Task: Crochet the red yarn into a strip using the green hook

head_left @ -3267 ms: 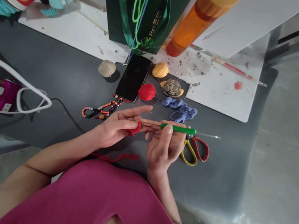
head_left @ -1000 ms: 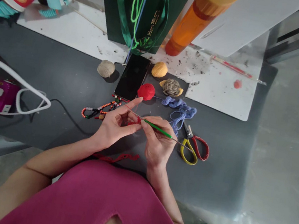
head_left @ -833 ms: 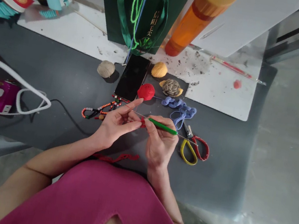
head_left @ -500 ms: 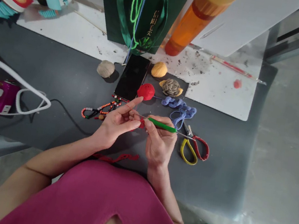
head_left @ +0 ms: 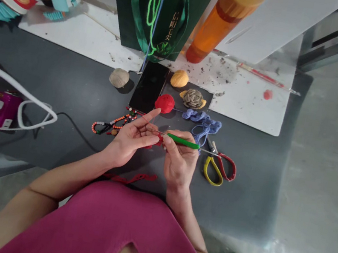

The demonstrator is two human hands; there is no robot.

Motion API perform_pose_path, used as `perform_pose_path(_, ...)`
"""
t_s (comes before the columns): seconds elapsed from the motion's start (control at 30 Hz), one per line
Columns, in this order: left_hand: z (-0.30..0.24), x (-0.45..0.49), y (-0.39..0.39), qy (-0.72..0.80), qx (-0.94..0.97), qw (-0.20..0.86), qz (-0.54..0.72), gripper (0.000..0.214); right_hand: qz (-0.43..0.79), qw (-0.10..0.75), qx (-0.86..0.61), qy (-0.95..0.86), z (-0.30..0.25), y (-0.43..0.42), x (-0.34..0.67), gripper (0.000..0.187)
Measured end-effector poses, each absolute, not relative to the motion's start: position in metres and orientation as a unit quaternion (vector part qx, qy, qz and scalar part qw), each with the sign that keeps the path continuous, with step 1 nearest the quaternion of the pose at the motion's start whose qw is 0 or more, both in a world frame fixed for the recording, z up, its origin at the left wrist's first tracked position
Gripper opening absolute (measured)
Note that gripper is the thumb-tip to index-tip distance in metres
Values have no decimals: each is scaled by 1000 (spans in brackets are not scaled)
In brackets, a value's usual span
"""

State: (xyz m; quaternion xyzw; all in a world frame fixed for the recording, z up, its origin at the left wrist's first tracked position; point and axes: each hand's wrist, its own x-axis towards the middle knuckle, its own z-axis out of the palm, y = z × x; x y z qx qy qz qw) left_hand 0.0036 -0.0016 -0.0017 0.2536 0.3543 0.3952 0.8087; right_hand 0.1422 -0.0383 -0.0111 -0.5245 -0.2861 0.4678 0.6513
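Dark grey tabletop [head_left: 68, 71] with a paint-flecked white board [head_left: 247, 105] behind it, and it's a pretty cluttered craft setup. Right at the front edge, the person in the pink top [head_left: 106, 228] has both hands up over the table, close together. The right hand [head_left: 179, 163] is closed around a green-handled crochet hook [head_left: 182, 141] in a nice pencil-style grip, with thumb and fingers on the handle and the thin steel shaft pointing left toward the other hand. That's a good hold for fiddly work, since the fingers steer the tip and the wrist stays relaxed. The left hand [head_left: 127, 143] is half open, index finger raised, and its lower fingers seem to pinch a small red crochet scrap [head_left: 157, 141] right at the hook. Honestly, the stitches are too small and tucked away to say where the tip sits. Keeping the piece pinched that close to the hook is solid technique, because it gives the stitches less room to slip.

A red yarn tail [head_left: 131, 176] lies on the table below the hands, and a red yarn ball [head_left: 164, 103] sits just above them beside a black phone [head_left: 148, 87]. Blue crochet strip [head_left: 203, 125] and yellow-and-red-handled scissors [head_left: 217, 167] are just off to the right, within easy reach.
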Motion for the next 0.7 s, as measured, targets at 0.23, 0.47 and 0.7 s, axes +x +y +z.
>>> perform_pose_path(0.23,-5,4,-4,353,262,798,412,74,449,661,-489,-349,-8,-40,145,5)
perform_pose_path(0.47,-6,5,-7,346,297,778,432,80,249,633,-516,-520,-9,-44,141,18)
perform_pose_path(0.7,-8,7,-8,327,292,794,422,72,364,689,-489,-391,-14,-41,136,6)
